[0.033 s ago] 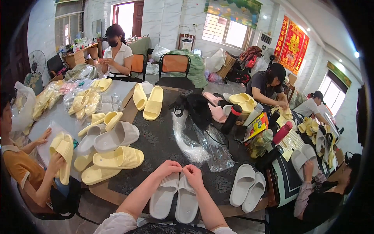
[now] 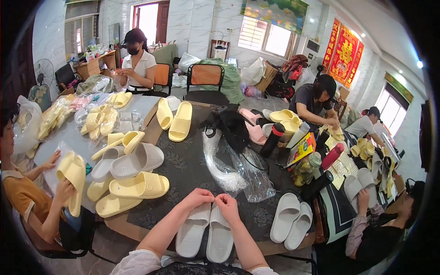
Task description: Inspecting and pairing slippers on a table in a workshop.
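Note:
Side by side at the table's near edge lie a left grey slipper [image 2: 190, 236] and a right grey slipper [image 2: 220, 240], toes pointing away from me. Over their ribbed straps, my left hand [image 2: 200, 198] and my right hand [image 2: 227, 205] meet with pinched fingertips. Whatever is between the fingers is too small to make out. Just beyond them rests a bundle of thin clear plastic strands [image 2: 224, 172], with a crumpled clear bag [image 2: 254, 183] against it. Another grey pair [image 2: 285, 217] sits to the right of my right hand.
Yellow slippers [image 2: 140, 184] and grey ones [image 2: 137, 160] are piled at left. A black bag [image 2: 234, 130] lies beyond the strands. Bottles [image 2: 332, 156] crowd the right side. A co-worker at left holds yellow slippers [image 2: 71, 178]; one at right holds grey slippers [image 2: 353, 185].
The co-worker at left has shifted the yellow slippers slightly left and up. At right, the grey slippers in the other co-worker's hand have moved a little. My hands look unmoved.

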The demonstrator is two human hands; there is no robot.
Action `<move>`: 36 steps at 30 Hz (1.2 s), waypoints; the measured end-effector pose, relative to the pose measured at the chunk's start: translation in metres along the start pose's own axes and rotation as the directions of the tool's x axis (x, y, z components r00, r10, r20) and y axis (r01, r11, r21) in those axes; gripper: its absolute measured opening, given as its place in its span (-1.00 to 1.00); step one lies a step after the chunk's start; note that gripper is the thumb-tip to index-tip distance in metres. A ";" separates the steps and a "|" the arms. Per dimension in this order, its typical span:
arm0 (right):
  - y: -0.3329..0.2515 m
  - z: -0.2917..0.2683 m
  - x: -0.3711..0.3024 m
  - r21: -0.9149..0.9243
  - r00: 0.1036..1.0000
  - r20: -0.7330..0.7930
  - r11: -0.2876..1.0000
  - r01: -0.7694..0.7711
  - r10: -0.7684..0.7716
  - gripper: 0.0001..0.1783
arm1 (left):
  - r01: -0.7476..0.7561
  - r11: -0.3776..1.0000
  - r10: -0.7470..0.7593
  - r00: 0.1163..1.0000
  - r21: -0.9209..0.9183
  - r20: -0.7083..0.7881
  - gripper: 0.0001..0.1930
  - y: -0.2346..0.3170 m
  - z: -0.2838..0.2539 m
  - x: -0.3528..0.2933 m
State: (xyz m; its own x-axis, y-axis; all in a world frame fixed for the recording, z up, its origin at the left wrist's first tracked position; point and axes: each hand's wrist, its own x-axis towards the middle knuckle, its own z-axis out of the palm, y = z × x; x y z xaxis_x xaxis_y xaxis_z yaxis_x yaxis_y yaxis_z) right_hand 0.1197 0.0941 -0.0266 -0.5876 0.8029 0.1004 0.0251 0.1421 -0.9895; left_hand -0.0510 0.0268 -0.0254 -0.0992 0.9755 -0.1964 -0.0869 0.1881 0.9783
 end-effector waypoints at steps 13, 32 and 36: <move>0.007 -0.003 0.004 0.017 0.996 -0.082 1.000 -0.017 0.018 -0.89 | -0.182 0.973 0.132 0.945 -0.144 -0.301 -0.85 0.001 0.013 -0.003; 0.004 -0.001 0.002 0.144 0.986 -0.164 0.990 -0.005 0.029 -0.89 | -0.219 0.944 0.295 0.897 0.248 -0.330 -0.81 0.003 0.023 -0.007; 0.004 0.000 0.001 0.102 0.982 -0.187 0.995 0.012 0.008 -0.88 | -0.209 0.972 0.236 0.877 0.110 -0.419 -0.80 -0.002 0.020 -0.004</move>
State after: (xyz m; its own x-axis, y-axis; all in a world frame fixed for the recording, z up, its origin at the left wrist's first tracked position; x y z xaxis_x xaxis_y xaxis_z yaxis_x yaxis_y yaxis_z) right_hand 0.1192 0.0961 -0.0307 -0.4255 0.8982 0.1106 -0.0649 0.0917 -0.9937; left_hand -0.0310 0.0248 -0.0249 -0.5232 0.8516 0.0310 0.0450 -0.0087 0.9989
